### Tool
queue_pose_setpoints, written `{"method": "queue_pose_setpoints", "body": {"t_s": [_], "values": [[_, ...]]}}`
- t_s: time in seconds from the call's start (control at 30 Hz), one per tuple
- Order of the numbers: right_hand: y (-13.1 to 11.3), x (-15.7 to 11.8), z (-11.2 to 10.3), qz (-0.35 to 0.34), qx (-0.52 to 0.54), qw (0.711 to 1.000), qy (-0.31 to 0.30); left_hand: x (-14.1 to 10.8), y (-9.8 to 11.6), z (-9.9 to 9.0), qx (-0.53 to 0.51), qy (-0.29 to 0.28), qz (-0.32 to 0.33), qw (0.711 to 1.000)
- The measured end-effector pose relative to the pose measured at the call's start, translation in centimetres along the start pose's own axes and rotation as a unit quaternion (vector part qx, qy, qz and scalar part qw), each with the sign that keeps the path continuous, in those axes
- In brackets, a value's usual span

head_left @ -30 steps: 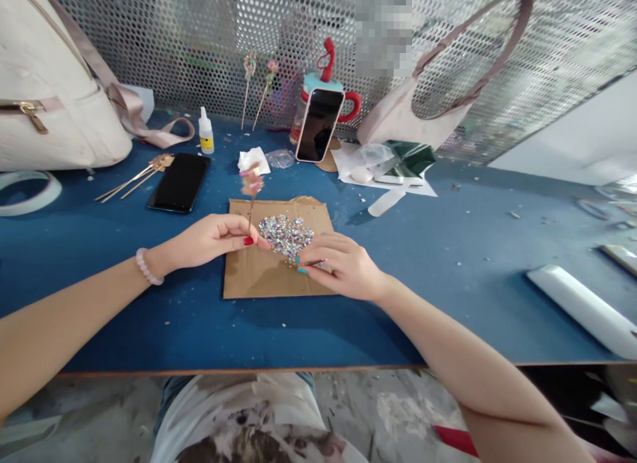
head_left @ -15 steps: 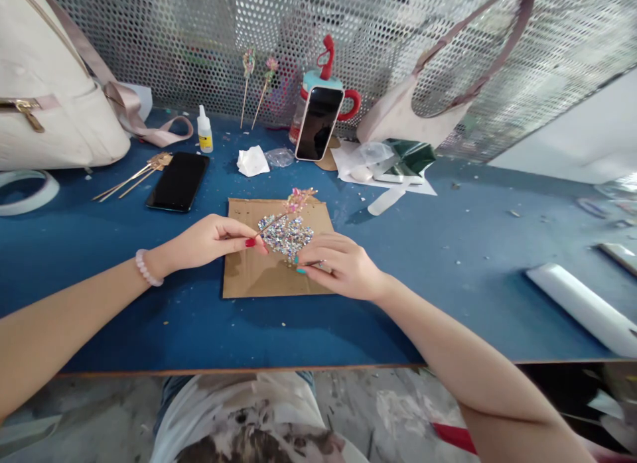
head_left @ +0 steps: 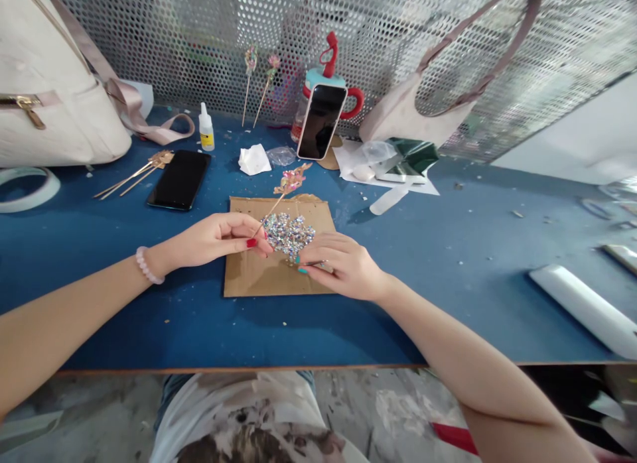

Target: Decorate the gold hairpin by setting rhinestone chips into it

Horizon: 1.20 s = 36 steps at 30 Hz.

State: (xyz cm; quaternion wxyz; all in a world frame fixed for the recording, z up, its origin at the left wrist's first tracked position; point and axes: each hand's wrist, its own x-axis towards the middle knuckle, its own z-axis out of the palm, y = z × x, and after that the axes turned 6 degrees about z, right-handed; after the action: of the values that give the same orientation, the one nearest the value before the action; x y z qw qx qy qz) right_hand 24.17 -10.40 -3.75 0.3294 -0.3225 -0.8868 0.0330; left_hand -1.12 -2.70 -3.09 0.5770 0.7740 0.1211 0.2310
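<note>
My left hand [head_left: 231, 239] pinches the thin stick of a hairpin [head_left: 290, 179] between thumb and fingers. Its pink and gold flower head points up and away, over the far edge of a cardboard sheet [head_left: 271, 277]. A pile of glittering rhinestones [head_left: 289, 235] lies on that cardboard, between my two hands. My right hand [head_left: 346, 265] is closed at the pile's right side. It grips a thin, dark metal tool [head_left: 314, 263] that looks like tweezers; most of it is hidden by the fingers.
Behind the cardboard are crumpled tissue [head_left: 254, 159], a phone [head_left: 322, 121] leaning on a cup [head_left: 318, 78] and plastic wrapping [head_left: 411, 159]. To the left lie another phone [head_left: 179, 180], several hairpins [head_left: 144, 170] and a glue bottle [head_left: 206, 128]. Two decorated hairpins [head_left: 261, 91] stand upright at the mesh.
The hairpin in my left hand has tilted more upright, its flower head swinging up and slightly left. My right hand keeps nearly the same place.
</note>
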Motion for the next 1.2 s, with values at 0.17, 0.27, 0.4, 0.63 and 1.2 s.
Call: {"method": "queue_pose_setpoints", "body": {"t_s": [0.17,0.27,0.4,0.63,1.2], "values": [[0.0,-0.1,-0.04,-0.003,0.002,1.0,-0.003,0.14,0.01,0.13,-0.031,-0.01,0.003,0.999],[-0.02,-0.12,-0.06,-0.004,0.003,1.0,-0.004,0.13,-0.17,0.16,-0.042,-0.011,0.003,0.999],[-0.04,-0.11,-0.04,-0.002,0.001,1.0,-0.003,0.07,-0.44,0.1,-0.04,-0.006,0.006,0.999],[-0.11,-0.08,-0.05,-0.001,-0.003,1.0,-0.006,0.12,-0.74,0.05,-0.032,-0.008,0.01,0.999],[-0.1,-0.08,0.03,-0.005,-0.005,1.0,-0.008,0.21,-0.67,-0.03,-0.026,0.025,0.003,0.999]]}}
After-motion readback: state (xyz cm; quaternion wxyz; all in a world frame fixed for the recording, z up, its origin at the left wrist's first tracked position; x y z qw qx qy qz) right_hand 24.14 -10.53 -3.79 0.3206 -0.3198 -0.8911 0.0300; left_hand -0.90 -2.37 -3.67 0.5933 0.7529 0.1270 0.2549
